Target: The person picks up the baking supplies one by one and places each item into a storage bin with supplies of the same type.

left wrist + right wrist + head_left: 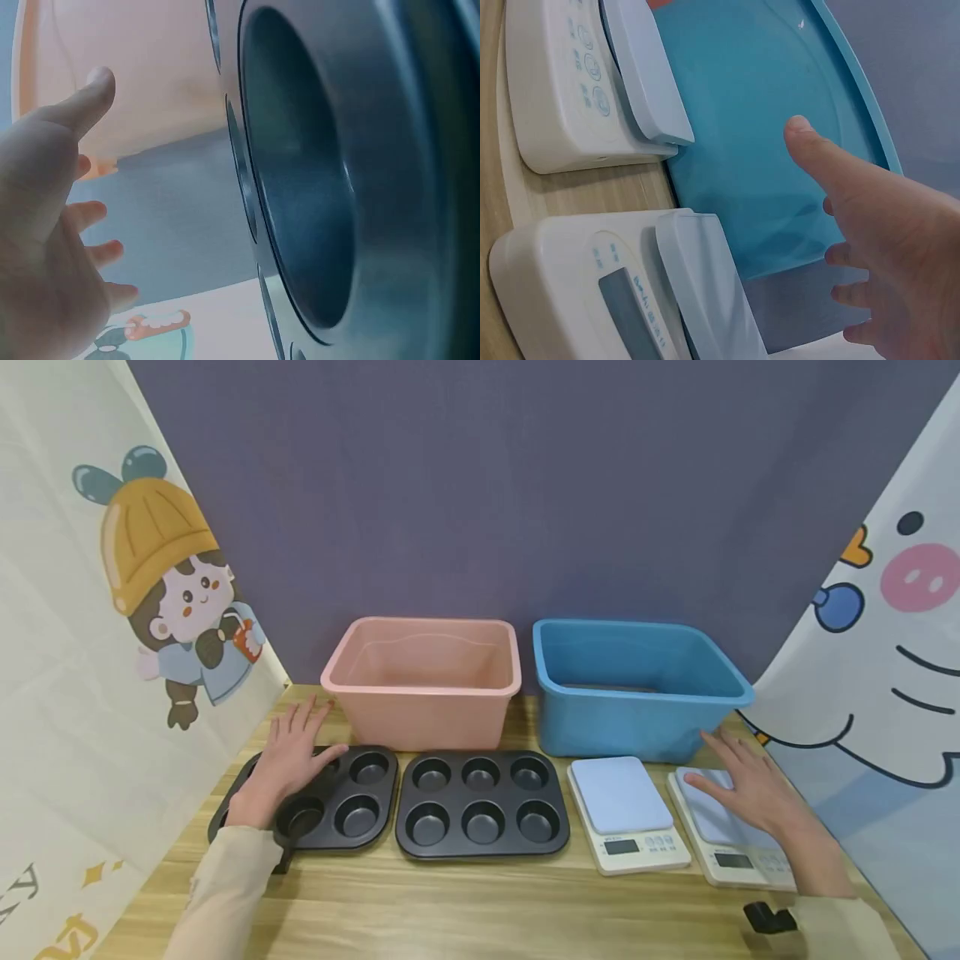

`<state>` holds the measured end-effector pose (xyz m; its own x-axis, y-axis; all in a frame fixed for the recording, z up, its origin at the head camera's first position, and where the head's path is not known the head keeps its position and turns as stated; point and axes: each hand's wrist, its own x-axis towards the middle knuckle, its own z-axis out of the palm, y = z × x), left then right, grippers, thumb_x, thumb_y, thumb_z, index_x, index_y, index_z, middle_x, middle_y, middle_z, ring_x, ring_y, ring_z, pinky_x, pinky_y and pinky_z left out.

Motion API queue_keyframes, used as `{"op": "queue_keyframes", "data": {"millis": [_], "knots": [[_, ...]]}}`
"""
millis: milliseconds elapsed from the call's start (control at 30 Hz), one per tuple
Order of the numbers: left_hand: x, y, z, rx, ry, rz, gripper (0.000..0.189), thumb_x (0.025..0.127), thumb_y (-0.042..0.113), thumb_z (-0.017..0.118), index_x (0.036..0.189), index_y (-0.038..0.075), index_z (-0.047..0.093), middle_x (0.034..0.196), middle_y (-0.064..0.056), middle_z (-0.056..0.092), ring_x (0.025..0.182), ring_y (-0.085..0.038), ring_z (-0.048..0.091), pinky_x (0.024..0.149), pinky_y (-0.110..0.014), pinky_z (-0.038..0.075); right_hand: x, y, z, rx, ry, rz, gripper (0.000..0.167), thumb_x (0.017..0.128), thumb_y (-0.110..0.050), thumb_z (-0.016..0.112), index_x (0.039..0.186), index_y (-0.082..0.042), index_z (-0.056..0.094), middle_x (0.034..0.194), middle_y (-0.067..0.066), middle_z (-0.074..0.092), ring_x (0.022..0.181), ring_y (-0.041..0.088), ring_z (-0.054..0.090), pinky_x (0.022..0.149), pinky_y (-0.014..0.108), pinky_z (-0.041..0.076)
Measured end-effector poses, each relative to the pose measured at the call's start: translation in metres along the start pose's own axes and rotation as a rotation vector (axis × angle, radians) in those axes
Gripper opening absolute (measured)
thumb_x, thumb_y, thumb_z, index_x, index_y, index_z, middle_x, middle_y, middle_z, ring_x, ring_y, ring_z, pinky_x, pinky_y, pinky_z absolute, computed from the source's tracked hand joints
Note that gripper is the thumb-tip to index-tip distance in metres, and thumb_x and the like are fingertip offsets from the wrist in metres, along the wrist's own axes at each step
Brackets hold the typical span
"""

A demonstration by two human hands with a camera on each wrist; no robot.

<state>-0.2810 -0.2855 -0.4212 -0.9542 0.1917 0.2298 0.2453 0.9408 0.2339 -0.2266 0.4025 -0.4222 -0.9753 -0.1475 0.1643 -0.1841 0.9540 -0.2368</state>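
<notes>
My left hand [281,766] hovers over the left dark muffin tin [356,817], fingers spread and nothing in its grasp. In the left wrist view a cup of that tin [300,172] looms large beside the palm. A second muffin tin [483,789] with several cups lies to its right. Above the right kitchen scale [720,810] my right hand [750,785] is held with fingers extended, its fingertips near the lower right corner of the blue bin [615,727]. The other white scale [626,818] sits just left of it, its display dark.
A pink bin [423,714] stands behind the tins, left of the blue bin. The wooden table [450,910] ends at a dark backdrop [480,485]. White panels with cartoon prints [172,585] close off both sides.
</notes>
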Motion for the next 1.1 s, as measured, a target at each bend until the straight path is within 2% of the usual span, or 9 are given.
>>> {"op": "queue_keyframes", "data": {"millis": [200,433,500,600,667,767,867,967,1100], "knots": [[0.007,-0.005,-0.007,-0.142,0.069,-0.014,0.081,0.098,0.049,0.055,0.154,-0.002,0.025,0.157,-0.032,0.024,0.142,-0.054,0.021,0.111,-0.069,0.019,-0.002,0.003,0.002,0.003,0.013,-0.007,0.087,0.094,-0.055,0.058,0.156,-0.005,0.025,0.154,0.037,0.025,0.138,0.061,0.022,0.102,0.078,0.017],[0.015,0.001,-0.019,-0.502,0.198,-0.048,0.049,0.106,0.018,0.042,0.148,-0.006,0.033,0.149,-0.033,0.037,0.132,-0.054,0.04,0.105,-0.068,0.032,-0.001,0.011,0.002,0.098,0.021,-0.026,0.078,0.097,-0.045,0.06,0.152,0.002,0.032,0.149,0.036,0.035,0.132,0.06,0.032,0.097,0.075,0.028],[0.018,0.004,-0.02,-0.582,0.253,-0.067,0.046,0.107,0.018,0.04,0.147,-0.005,0.036,0.147,-0.031,0.041,0.129,-0.052,0.045,0.105,-0.065,0.034,-0.002,0.014,0.002,0.126,0.002,-0.014,0.077,0.098,-0.044,0.06,0.152,0.002,0.031,0.149,0.036,0.035,0.131,0.061,0.033,0.096,0.075,0.029],[0.023,0.008,-0.022,-0.656,0.304,-0.132,0.049,0.108,0.029,0.039,0.147,-0.001,0.038,0.146,-0.027,0.044,0.127,-0.046,0.049,0.103,-0.056,0.04,-0.003,0.018,0.003,0.157,-0.027,0.005,0.076,0.099,-0.042,0.058,0.153,0.003,0.029,0.149,0.037,0.034,0.131,0.061,0.032,0.096,0.075,0.029],[0.027,0.011,-0.024,-0.689,0.312,-0.174,0.054,0.107,0.037,0.04,0.148,0.003,0.038,0.146,-0.023,0.045,0.127,-0.042,0.051,0.1,-0.044,0.044,-0.005,0.02,0.004,0.168,-0.039,0.012,0.076,0.099,-0.042,0.058,0.153,0.003,0.029,0.149,0.037,0.033,0.131,0.062,0.031,0.097,0.075,0.029],[0.035,0.014,-0.025,-0.732,0.292,-0.19,0.058,0.106,0.042,0.041,0.15,0.005,0.037,0.147,-0.02,0.044,0.124,-0.035,0.052,0.091,-0.026,0.043,-0.007,0.022,0.004,0.201,-0.038,0.014,0.074,0.1,-0.039,0.058,0.152,0.005,0.029,0.149,0.038,0.033,0.132,0.062,0.03,0.097,0.074,0.028],[0.043,0.017,-0.025,-0.767,0.274,-0.186,0.059,0.106,0.042,0.041,0.151,0.005,0.035,0.148,-0.02,0.042,0.119,-0.029,0.052,0.085,-0.019,0.042,-0.008,0.023,0.003,0.22,-0.022,0.013,0.073,0.1,-0.038,0.058,0.151,0.007,0.031,0.148,0.038,0.035,0.129,0.061,0.034,0.096,0.073,0.031],[0.049,0.019,-0.024,-0.798,0.262,-0.195,0.059,0.106,0.041,0.041,0.152,0.005,0.033,0.15,-0.021,0.039,0.117,-0.026,0.05,0.087,-0.025,0.046,-0.009,0.024,0.003,0.229,-0.01,0.002,0.071,0.1,-0.037,0.057,0.15,0.008,0.032,0.146,0.038,0.037,0.124,0.06,0.04,0.093,0.07,0.035],[0.054,0.022,-0.021,-0.855,0.221,-0.209,0.062,0.106,0.04,0.041,0.155,0.005,0.027,0.153,-0.023,0.033,0.122,-0.032,0.047,0.097,-0.042,0.046,-0.011,0.027,0.001,0.243,-0.02,0.006,0.07,0.101,-0.036,0.056,0.15,0.007,0.032,0.146,0.038,0.037,0.12,0.059,0.043,0.09,0.069,0.038]]}}
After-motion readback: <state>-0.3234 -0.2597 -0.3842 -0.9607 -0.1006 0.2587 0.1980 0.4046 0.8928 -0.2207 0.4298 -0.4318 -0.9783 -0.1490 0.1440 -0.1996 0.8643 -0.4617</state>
